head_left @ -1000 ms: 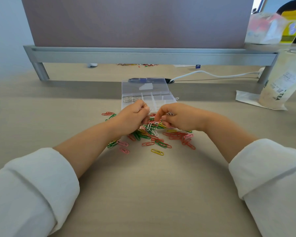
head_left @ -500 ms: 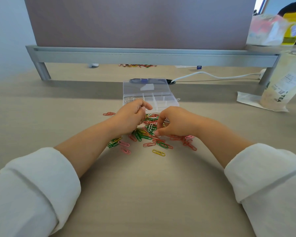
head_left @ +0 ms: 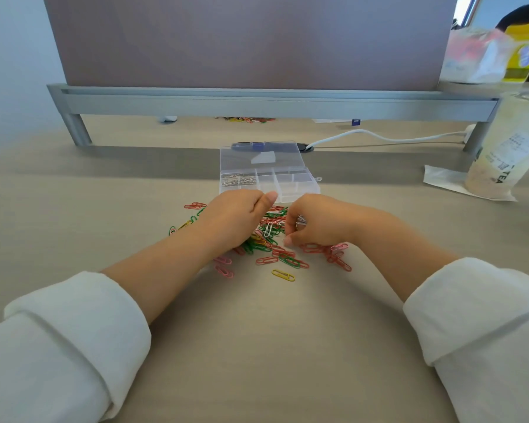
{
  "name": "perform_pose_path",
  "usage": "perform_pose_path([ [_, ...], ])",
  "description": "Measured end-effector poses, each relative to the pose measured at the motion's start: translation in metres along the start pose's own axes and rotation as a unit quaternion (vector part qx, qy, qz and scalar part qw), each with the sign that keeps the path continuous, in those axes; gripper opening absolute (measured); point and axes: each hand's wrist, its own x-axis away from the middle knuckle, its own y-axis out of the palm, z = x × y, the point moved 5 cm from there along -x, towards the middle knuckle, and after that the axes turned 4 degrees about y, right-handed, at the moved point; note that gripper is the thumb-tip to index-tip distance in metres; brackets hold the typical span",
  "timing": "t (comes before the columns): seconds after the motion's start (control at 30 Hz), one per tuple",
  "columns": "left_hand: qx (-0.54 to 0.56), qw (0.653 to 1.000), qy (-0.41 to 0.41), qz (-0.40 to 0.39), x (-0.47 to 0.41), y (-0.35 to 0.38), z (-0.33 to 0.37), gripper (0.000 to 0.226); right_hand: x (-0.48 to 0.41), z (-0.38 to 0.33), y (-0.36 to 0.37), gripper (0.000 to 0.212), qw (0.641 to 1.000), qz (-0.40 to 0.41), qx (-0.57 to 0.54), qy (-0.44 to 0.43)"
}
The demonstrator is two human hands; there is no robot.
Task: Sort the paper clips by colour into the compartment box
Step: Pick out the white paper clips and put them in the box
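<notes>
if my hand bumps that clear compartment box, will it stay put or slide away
Probably slides: the compartment box looks like thin clear plastic and holds only some silver clips in its left compartment, so it seems light. The table looks smooth, giving little grip. Its lid is open at the back, so a hard knock might rock it.

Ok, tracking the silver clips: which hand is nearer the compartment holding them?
Left. The left hand lies just in front of that compartment; the right hand is farther, off to its right over the loose clips.
</notes>
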Motion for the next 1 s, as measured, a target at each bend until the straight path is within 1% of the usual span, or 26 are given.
perform_pose_path([
  [0.1,-0.062,0.998,-0.005,0.001,0.000,-0.001,0.000,0.049,0.001,-0.001,0.001,0.012,1.000,-0.014,0.017,-0.007],
  [0.17,-0.060,0.998,-0.017,0.000,-0.001,0.000,-0.002,0.044,0.003,-0.001,0.001,0.012,1.000,-0.019,0.021,-0.010],
  [0.23,-0.044,0.999,-0.029,-0.004,-0.001,0.002,-0.004,0.035,0.003,-0.001,0.001,0.011,0.999,-0.023,0.024,-0.011],
  [0.3,-0.043,0.999,-0.023,-0.005,-0.001,0.001,-0.004,0.030,0.003,-0.001,0.001,0.011,0.999,-0.024,0.027,-0.014],
  [0.43,-0.081,0.997,-0.009,-0.013,0.001,0.001,-0.001,0.032,0.002,-0.001,0.001,0.012,0.999,-0.026,0.035,-0.020],
  [0.53,-0.105,0.994,0.000,-0.037,0.002,0.004,0.000,0.028,0.002,0.003,-0.005,0.014,1.000,0.000,0.005,-0.018],
  [0.67,-0.094,0.994,0.003,-0.057,0.000,0.007,0.000,0.022,0.000,0.012,-0.010,0.017,0.998,0.029,-0.055,0.006],
  [0.8,-0.048,0.999,0.006,-0.021,0.002,0.007,0.000,0.022,-0.005,0.017,-0.010,0.025,0.994,0.052,-0.090,0.009],
  [0.83,-0.032,0.999,0.007,-0.013,0.002,0.006,0.001,0.022,-0.005,0.018,-0.009,0.024,0.993,0.058,-0.101,0.006],
  [0.93,-0.001,1.000,0.002,-0.021,0.002,0.007,0.001,0.017,-0.006,0.020,-0.012,0.008,0.988,0.080,-0.131,0.003],
  [1.0,0.012,1.000,0.003,-0.024,0.002,0.008,0.000,0.014,-0.008,0.022,-0.013,0.015,0.989,0.077,-0.129,0.003],
])
